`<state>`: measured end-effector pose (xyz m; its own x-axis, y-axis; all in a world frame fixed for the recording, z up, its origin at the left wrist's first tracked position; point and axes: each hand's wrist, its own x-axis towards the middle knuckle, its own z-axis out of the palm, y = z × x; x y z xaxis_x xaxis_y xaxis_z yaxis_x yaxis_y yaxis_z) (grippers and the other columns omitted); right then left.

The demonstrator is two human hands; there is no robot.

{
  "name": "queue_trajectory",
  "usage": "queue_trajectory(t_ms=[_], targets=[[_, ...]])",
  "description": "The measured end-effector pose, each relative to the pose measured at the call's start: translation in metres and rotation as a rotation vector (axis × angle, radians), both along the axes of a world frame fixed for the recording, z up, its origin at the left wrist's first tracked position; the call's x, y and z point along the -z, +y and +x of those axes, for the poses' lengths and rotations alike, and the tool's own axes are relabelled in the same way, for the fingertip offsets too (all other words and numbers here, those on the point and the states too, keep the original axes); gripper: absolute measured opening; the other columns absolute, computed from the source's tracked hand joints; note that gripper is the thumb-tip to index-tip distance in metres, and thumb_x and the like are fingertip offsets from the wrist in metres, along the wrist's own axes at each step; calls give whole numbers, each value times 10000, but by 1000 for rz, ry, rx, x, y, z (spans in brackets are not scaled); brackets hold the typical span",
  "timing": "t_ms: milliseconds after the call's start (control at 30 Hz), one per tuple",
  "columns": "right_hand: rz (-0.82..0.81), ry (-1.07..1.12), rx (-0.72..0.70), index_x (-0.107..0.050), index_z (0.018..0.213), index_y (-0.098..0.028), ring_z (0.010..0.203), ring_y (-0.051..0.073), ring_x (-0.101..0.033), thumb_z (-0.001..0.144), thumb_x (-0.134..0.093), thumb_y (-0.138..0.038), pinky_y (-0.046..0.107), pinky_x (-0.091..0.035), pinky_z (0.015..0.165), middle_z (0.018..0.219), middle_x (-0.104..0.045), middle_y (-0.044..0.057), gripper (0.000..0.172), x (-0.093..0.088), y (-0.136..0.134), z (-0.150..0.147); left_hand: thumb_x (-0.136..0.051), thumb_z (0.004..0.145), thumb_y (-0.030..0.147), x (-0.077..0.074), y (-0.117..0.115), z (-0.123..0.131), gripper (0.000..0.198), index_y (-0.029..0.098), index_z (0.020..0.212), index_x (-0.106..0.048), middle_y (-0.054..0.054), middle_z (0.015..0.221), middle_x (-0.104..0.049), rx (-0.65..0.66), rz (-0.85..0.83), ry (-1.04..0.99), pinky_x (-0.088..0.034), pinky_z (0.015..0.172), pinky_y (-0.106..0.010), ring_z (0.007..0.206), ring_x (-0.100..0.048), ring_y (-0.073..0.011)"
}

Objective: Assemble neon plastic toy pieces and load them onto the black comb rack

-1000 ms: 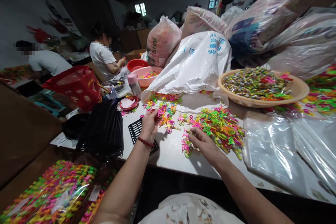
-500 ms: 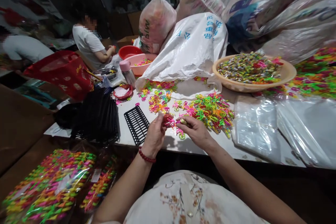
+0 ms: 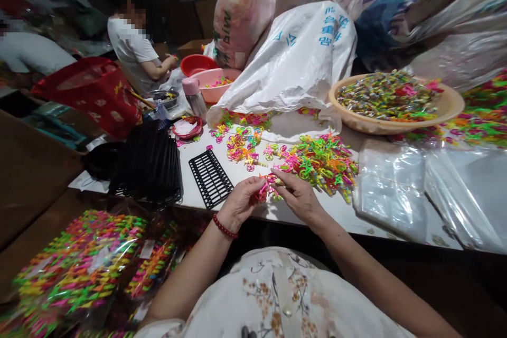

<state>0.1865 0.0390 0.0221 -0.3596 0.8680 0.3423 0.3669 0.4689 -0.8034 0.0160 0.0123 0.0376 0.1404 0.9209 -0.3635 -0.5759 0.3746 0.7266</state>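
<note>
My left hand [image 3: 242, 202], with a dark red bead bracelet at its wrist, pinches pink plastic toy pieces [image 3: 263, 190] between thumb and fingers. Close against them on the right, my right hand [image 3: 300, 198] holds a small pale yellow piece [image 3: 278, 182], partly hidden by its fingers. Its index finger reaches out over the pink pieces. Just beyond lies a heap of bright plastic toy pieces [image 3: 322, 161], some with wheel-like rings. A smaller cluster of such pieces [image 3: 242, 143] sits to its left. Left of my hands rests a black slotted plastic rack [image 3: 209, 178].
A stack of black racks [image 3: 146, 169] stands at left. Behind are a white sack [image 3: 289, 63], a metal flask [image 3: 194, 97] and an orange basin [image 3: 356, 124] of wrapped pieces. Clear plastic bags [image 3: 390, 190] lie at right. A co-worker [image 3: 132, 50] sits across at the left.
My hands have come together, and the pale piece in my right hand now meets the pink pieces in my left. The whole view has tilted down slightly.
</note>
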Motion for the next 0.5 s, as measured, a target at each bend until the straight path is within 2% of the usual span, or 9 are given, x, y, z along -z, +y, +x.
queue_trajectory(t_ms=[67, 167, 233, 300, 500], targets=[[-59, 3, 69, -565, 1315, -190, 918, 209, -638, 909, -571, -402, 335, -507, 828, 1074, -679, 89, 458, -1, -4, -1, -876, 607, 259, 0, -2, 3, 300, 101, 720, -648, 7, 646, -603, 15, 8, -7, -415, 550, -169, 556, -523, -52], [-137, -35, 139, -592, 1143, -183, 774, 186, -599, 941, -499, -434, 307, -485, 725, 909, -659, 58, 335, -4, -10, -2, -875, 580, 221, 3, -1, 7, 318, 91, 770, -655, 4, 679, -619, -79, -42, -39, -429, 567, -172, 573, -533, -52], [-147, -60, 107, -595, 968, -205, 724, 174, -564, 965, -446, -418, 297, -462, 704, 805, -620, 27, 260, -5, -13, -2, -876, 583, 238, 6, 0, 10, 336, 111, 753, -616, 32, 630, -574, -156, -71, -43, -414, 538, -173, 540, -508, -46], [-133, -57, 49, -580, 877, -216, 741, 174, -555, 970, -440, -404, 294, -449, 718, 777, -597, 17, 252, -5, -15, -2, -874, 605, 309, 10, 1, 13, 383, 142, 730, -552, 57, 589, -521, -211, -60, -25, -390, 503, -176, 502, -472, -43], [-205, -15, -39, -567, 895, -208, 723, 157, -532, 982, -440, -386, 274, -412, 678, 778, -584, 4, 235, -3, -18, -4, -781, 694, 532, 14, -6, 25, 478, 184, 775, -464, 75, 597, -481, -222, 88, 103, -352, 451, -183, 480, -418, -52]])
